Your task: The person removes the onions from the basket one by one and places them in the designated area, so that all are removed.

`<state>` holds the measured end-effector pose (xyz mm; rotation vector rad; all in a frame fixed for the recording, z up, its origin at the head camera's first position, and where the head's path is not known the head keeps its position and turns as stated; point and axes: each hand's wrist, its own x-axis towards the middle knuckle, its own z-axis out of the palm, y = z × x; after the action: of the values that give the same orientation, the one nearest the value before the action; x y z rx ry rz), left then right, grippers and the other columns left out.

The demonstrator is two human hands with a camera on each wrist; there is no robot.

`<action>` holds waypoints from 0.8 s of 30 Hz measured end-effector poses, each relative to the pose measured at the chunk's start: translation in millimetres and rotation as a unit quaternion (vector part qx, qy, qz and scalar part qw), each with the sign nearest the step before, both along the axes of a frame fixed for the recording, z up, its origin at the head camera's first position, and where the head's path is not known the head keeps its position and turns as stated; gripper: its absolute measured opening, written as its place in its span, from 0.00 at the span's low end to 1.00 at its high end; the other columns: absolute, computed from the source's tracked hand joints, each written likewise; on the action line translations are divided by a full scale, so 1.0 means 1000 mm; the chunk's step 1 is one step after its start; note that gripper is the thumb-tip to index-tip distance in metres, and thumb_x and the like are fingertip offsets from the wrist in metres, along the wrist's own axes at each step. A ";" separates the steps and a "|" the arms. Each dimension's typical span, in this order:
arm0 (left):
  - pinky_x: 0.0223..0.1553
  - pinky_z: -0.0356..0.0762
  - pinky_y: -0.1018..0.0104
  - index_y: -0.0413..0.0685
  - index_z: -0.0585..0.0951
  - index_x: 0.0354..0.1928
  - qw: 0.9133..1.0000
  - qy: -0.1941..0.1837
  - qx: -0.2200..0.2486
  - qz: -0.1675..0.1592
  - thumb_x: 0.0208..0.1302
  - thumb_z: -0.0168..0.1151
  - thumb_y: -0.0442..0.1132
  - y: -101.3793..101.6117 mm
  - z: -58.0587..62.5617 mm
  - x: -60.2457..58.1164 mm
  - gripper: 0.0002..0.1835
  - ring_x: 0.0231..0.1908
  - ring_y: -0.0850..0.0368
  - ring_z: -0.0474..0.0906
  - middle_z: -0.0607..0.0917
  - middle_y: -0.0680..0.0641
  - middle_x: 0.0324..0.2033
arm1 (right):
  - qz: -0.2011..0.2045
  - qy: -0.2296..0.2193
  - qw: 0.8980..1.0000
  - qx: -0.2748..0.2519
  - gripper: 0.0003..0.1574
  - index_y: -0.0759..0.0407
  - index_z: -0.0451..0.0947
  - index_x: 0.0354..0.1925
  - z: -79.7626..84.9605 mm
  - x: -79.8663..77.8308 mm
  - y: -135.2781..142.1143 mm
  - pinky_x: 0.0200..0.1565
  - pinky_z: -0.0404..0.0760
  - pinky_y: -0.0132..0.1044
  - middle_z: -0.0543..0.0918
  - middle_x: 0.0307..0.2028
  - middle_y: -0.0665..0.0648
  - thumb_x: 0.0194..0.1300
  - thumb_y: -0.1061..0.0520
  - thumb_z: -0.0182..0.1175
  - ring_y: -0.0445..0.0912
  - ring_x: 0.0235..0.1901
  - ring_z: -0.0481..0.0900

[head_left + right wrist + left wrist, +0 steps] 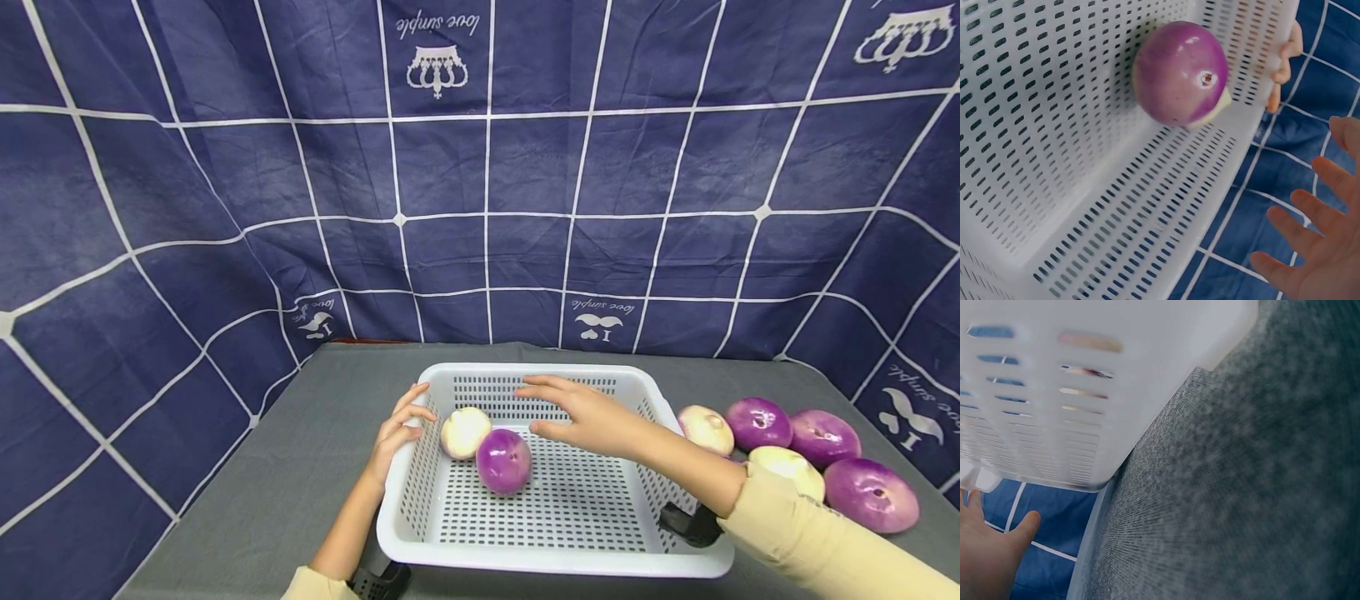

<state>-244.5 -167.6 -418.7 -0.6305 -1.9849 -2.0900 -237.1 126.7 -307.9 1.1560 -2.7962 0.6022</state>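
Observation:
A white perforated plastic basket (555,562) stands before me, holding two turnips: a mostly white turnip (465,432) and a purple turnip (503,462) side by side toward its left end. My left hand (395,435) is at the basket's left rim, fingers extended over it; in the left wrist view its thumb stands away from the wall. Above the basket's inside, my right hand (573,417) hovers with spread fingers and holds nothing. The right wrist view shows the purple turnip (1179,72) partly covering the white one, and left fingertips at the rim.
To the right of the basket, several purple and white turnips (825,437) lie grouped on the grey cloth (247,492). A blue curtain (540,175) with white lines hangs behind and at both sides. The right forearm crosses over the basket's right rim.

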 end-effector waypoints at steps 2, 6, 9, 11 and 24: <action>0.65 0.28 0.42 0.32 0.75 0.33 1.000 0.004 0.000 -0.001 0.47 0.43 0.27 0.000 0.000 0.000 0.12 0.70 0.47 0.31 0.58 0.43 0.65 | 0.007 -0.008 1.000 0.002 0.30 0.49 0.67 0.60 -0.003 -0.002 -0.004 0.58 0.64 0.57 0.65 0.64 0.57 0.61 0.44 0.54 0.56 0.62 0.65; 0.65 0.30 0.41 0.32 0.75 0.33 1.000 0.005 -0.001 -0.001 0.48 0.43 0.27 0.001 0.001 0.001 0.12 0.70 0.47 0.30 0.58 0.43 0.65 | 0.017 -0.025 1.000 0.007 0.30 0.49 0.67 0.60 -0.010 -0.007 -0.010 0.58 0.65 0.56 0.65 0.64 0.58 0.60 0.45 0.54 0.56 0.62 0.65; 0.65 0.31 0.41 0.30 0.74 0.33 1.000 0.001 -0.002 0.002 0.48 0.43 0.27 0.001 0.002 0.001 0.12 0.70 0.47 0.31 0.59 0.45 0.65 | 0.025 -0.036 0.999 0.013 0.30 0.49 0.67 0.60 -0.014 -0.011 -0.015 0.58 0.66 0.56 0.65 0.64 0.58 0.60 0.45 0.54 0.55 0.63 0.64; 0.65 0.31 0.41 0.28 0.73 0.34 1.000 0.000 -0.002 0.004 0.47 0.42 0.27 0.001 0.002 0.001 0.13 0.70 0.47 0.31 0.59 0.45 0.65 | 0.033 -0.043 0.998 0.017 0.30 0.48 0.67 0.60 -0.017 -0.014 -0.018 0.58 0.65 0.56 0.65 0.64 0.58 0.60 0.45 0.54 0.55 0.63 0.64; 0.60 0.46 0.83 0.22 0.70 0.35 1.000 0.007 -0.013 0.008 0.47 0.43 0.27 -0.001 -0.001 -0.001 0.14 0.70 0.47 0.32 0.61 0.47 0.64 | 0.056 -0.111 0.992 0.027 0.32 0.48 0.65 0.62 -0.043 -0.029 -0.030 0.60 0.62 0.57 0.62 0.65 0.59 0.59 0.44 0.55 0.56 0.65 0.60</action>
<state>-245.8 -168.3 -419.5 -0.6303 -2.0058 -2.0473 -265.8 96.7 -351.0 1.3419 -2.9626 0.7081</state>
